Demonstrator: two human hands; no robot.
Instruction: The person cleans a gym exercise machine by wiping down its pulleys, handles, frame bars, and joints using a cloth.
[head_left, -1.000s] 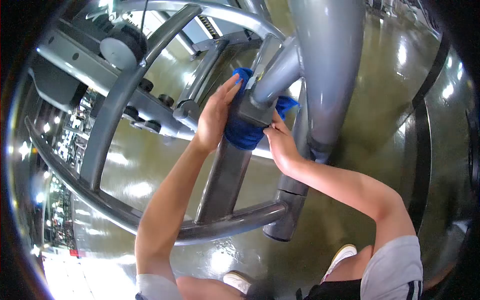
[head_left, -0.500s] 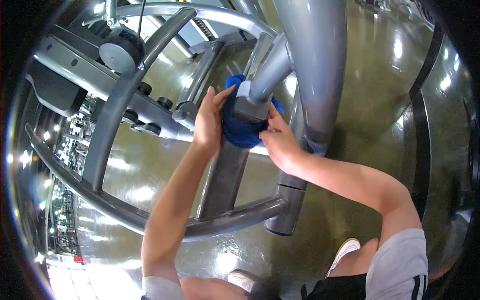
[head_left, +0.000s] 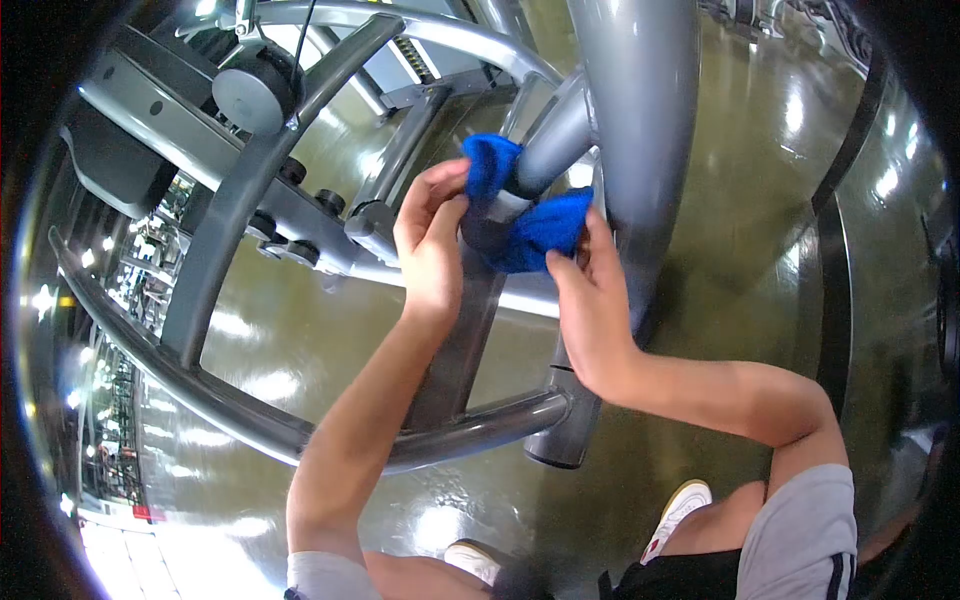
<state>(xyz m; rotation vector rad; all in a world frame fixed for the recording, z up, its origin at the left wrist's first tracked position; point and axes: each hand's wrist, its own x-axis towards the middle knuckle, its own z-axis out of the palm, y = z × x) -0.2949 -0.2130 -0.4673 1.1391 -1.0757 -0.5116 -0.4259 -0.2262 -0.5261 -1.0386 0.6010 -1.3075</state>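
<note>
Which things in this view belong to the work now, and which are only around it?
In the work:
- blue cloth, around the bar
- bar
- right hand, holding the cloth
- left hand, at its other end

Only around:
- pulley
- black knobs
- pad
- shoes, worn

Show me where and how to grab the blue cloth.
Best pinch the outer edge of the right flap of the blue cloth, coming from the right with the right hand, thumb opposite fingers. That flap fans out beside the slanted tube, so its thin edge looks easy to reach; nearer the tube, the metal would likely crowd the fingers.
</note>
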